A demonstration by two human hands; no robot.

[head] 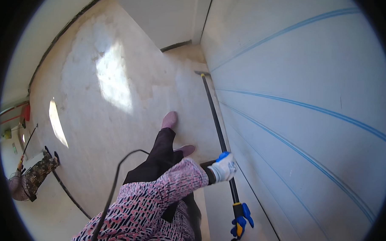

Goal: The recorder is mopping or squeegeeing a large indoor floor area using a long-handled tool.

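My left hand (224, 167), in a white glove with blue-coated fingers, reaches across my body and grips the middle of a long black pole (214, 116). Lower down, my right hand (242, 222), gloved alike, is wrapped around the pole's black-and-yellow handle end. The far end of the pole carries a flat, wide blade (201, 72), so it looks like a long-handled floor scraper. That blade rests on the pale, patchy floor (143, 77), close to the foot of the wall on my right. Dust or wear hides finer detail at the blade.
A white wall (277, 69) with blue lines runs along my right. A wall corner (170, 30) juts out ahead. At far left, a co-worker (34, 178) holds a long thin tool near a red object (26, 112). A black cord (116, 178) curves beside my body.
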